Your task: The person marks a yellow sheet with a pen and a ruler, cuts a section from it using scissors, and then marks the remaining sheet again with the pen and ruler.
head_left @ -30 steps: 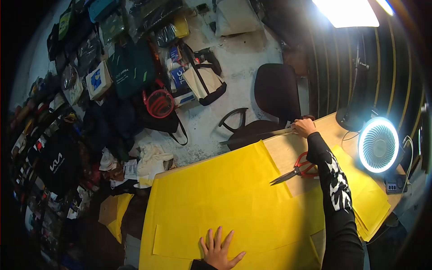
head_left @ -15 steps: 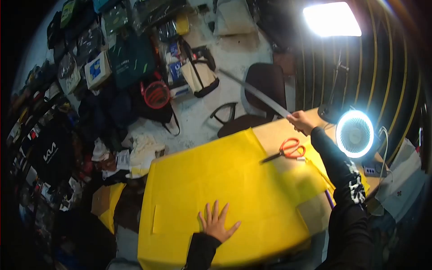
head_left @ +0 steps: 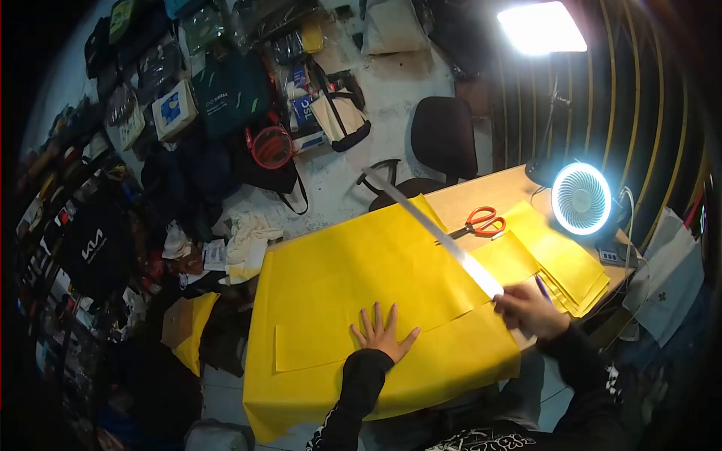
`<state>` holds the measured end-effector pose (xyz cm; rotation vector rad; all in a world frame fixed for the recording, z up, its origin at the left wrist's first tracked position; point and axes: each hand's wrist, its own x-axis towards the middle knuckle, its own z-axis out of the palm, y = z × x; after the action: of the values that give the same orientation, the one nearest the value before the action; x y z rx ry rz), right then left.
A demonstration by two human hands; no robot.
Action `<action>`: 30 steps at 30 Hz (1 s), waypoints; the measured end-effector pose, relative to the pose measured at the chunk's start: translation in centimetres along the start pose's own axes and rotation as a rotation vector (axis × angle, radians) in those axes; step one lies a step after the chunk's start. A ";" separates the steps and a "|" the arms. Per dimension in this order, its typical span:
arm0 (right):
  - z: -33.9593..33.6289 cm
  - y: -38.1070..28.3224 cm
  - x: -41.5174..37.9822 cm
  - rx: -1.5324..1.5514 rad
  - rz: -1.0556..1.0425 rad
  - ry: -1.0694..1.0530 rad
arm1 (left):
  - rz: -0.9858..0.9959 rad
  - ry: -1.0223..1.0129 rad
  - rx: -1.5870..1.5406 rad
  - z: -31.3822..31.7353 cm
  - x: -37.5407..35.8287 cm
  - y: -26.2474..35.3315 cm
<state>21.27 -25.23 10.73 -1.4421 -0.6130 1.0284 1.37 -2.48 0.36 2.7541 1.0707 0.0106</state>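
A large sheet of yellow fabric (head_left: 331, 293) covers most of the table and hangs over its near edge. My left hand (head_left: 385, 336) lies flat on it, fingers spread. In my right hand (head_left: 530, 310) is one end of a long metal ruler (head_left: 436, 231), its far end pointing up and left across the fabric. Beyond the ruler, orange-handled scissors (head_left: 481, 222) rest at the fabric's back edge. A stack of folded yellow fabric pieces (head_left: 571, 259) lies at the right, with a purple pen (head_left: 542, 286) beside it.
A lit round fan (head_left: 581, 198) and a bright lamp (head_left: 543, 28) stand at the table's right back. A dark chair (head_left: 444, 139) is behind the table (head_left: 489, 184). Bags, including a cream-and-black tote (head_left: 342, 120), crowd the floor to the left.
My right hand has brought the ruler down and toward me, from the back of the table to over the yellow fabric. The left hand stays flat on the fabric.
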 end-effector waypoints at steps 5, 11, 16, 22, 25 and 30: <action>4.3 5.9 -5.3 0.034 0.118 0.017 | -0.047 0.043 -0.029 0.5 -0.5 1.3; 7.9 9.5 -8.7 0.017 0.091 0.018 | -0.018 0.027 -0.053 0.4 -0.3 0.7; 8.9 13.1 -9.3 0.247 0.189 -0.062 | -0.003 -0.021 -0.089 -0.5 -0.3 0.3; 9.3 14.7 -9.7 0.213 0.223 -0.198 | 0.005 -0.007 -0.096 -0.1 -0.5 -0.1; 9.6 15.1 -9.9 0.271 0.221 -0.217 | 0.004 0.016 -0.076 0.4 -0.5 -0.1; 9.7 15.1 -9.9 0.299 0.194 -0.206 | 0.005 0.037 -0.051 0.6 -0.5 -0.1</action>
<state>5.24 -31.22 -0.68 -1.1567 -0.4475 1.3718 1.00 -2.84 -0.24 2.7209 1.0580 0.0887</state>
